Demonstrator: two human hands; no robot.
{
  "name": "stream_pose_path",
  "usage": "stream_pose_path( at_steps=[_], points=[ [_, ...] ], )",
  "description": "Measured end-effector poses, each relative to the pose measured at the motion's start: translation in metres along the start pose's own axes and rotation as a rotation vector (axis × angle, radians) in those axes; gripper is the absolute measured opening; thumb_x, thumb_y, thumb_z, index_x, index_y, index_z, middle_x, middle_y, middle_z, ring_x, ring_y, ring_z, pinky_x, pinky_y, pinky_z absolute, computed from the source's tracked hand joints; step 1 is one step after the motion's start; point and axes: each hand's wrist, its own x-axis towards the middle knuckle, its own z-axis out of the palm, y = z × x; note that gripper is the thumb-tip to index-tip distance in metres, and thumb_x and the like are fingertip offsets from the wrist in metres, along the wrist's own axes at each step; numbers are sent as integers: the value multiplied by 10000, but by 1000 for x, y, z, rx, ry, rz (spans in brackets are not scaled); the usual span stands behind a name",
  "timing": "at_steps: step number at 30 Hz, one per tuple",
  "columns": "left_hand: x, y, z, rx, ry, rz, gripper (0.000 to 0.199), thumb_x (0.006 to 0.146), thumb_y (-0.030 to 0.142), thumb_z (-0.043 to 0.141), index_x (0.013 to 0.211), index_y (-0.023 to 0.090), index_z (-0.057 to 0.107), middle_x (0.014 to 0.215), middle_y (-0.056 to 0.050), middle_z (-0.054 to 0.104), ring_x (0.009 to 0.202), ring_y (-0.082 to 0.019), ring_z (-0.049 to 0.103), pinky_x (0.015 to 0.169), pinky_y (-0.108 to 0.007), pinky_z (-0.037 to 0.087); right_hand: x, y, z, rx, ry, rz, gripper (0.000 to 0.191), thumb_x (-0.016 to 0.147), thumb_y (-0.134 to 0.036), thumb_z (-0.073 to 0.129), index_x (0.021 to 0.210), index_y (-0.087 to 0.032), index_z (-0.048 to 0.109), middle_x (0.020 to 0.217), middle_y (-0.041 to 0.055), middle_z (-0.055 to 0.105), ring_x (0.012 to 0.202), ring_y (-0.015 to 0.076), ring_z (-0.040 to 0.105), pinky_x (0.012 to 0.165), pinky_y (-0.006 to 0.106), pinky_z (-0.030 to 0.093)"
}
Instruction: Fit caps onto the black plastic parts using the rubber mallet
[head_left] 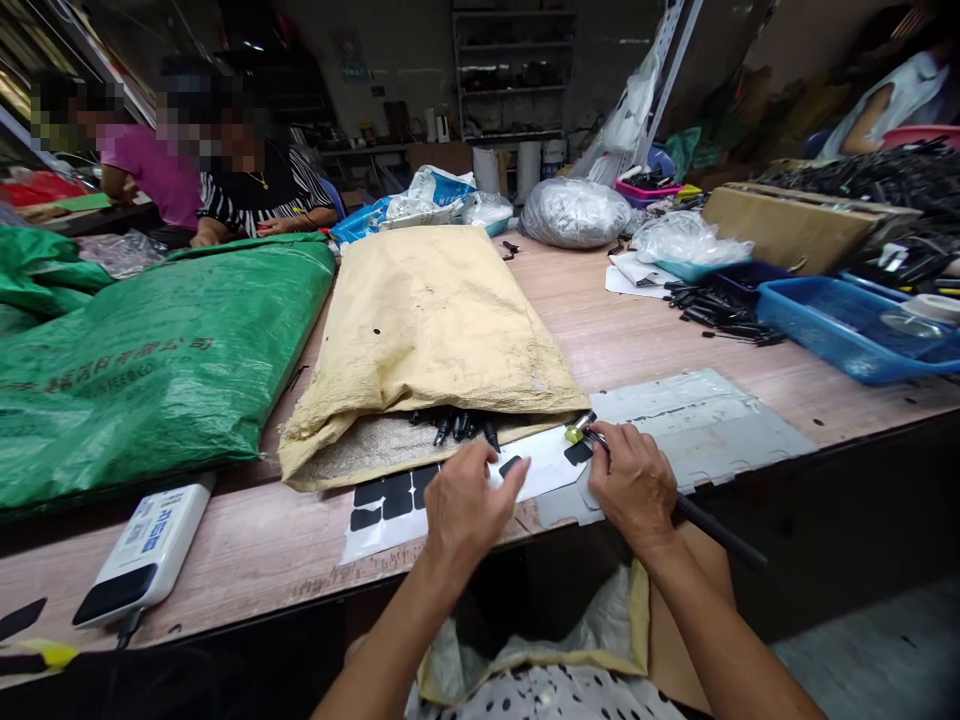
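Note:
My right hand [634,480] is closed round a black rod [720,532], whose metal and yellow-green tip [581,428] points up-left over the sheet. My left hand [469,497] is beside it with thumb and fingers apart, holding nothing that shows. Between and below the hands is a white sheet [551,458] with black stickers [397,492]. Behind the left hand lies a cream woven sack [442,320], its open mouth facing me, with several black parts [457,425] showing inside.
A green sack [150,360] and a white power bank [154,545] are at left. Grey board [690,420] lies right of the sheet. Farther right are a blue tray [855,330], black pieces [724,315] and a cardboard box [787,225]. People sit at the back left and far right.

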Motion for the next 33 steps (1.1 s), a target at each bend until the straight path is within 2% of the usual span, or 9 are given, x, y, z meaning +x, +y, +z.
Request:
stream_pose_path(
  at_steps=[1,3,6,10,14,18,23,25,33],
  points=[
    [14,0,2,75,76,-31,409,871,621,625,868,212,653,815,-32,691,745,-198,615,613,-282,307,0,0,0,-1,-1,2,258,923,-181,562,1160,-214,659,989,65,660,923,241,544,781,344,358],
    [36,-3,7,182,140,-87,429,848,636,644,862,208,657,852,-55,707,788,-234,638,609,-294,283,0,0,0,-3,-6,5,260,922,-178,565,1161,-221,659,991,58,661,922,240,543,783,344,359],
    [49,-9,10,235,90,-117,337,868,545,656,823,211,673,860,-58,722,814,-250,654,614,-305,274,0,0,0,-1,-10,3,259,920,-185,576,1162,-225,660,994,54,662,912,237,542,780,342,358],
    [40,-19,8,188,11,-82,203,897,424,637,843,236,687,851,-19,723,778,-218,648,624,-302,303,0,0,0,1,-10,6,257,920,-192,579,1162,-225,658,1002,54,663,913,238,541,787,343,359],
    [32,-26,9,174,43,0,148,888,374,658,941,240,696,889,-12,707,793,-206,638,667,-304,358,0,-1,0,5,2,8,255,917,-187,580,1158,-219,659,999,58,662,923,239,544,798,345,364],
    [28,-33,10,93,55,137,136,888,298,669,1001,229,697,935,-24,671,861,-206,628,753,-317,418,0,0,0,-1,13,1,251,915,-188,585,1152,-226,660,993,51,663,914,236,544,794,347,370],
    [15,-44,5,-150,-118,271,151,858,233,692,1009,232,682,927,-16,640,779,-173,582,745,-309,449,0,-1,-1,4,0,5,251,923,-187,575,1157,-223,660,996,53,665,918,234,546,795,345,373],
    [10,-48,5,-181,-152,288,168,838,218,708,1004,232,685,927,-20,646,796,-181,581,755,-316,452,0,-1,-1,1,1,8,257,921,-186,576,1161,-221,660,1001,56,666,921,234,548,799,346,375],
    [10,-53,10,-212,-132,324,145,814,230,738,955,216,705,895,-23,668,861,-201,600,826,-345,441,2,6,-1,58,-38,-7,243,922,-177,578,1138,-220,679,985,61,678,938,236,585,808,353,430]
  ],
)
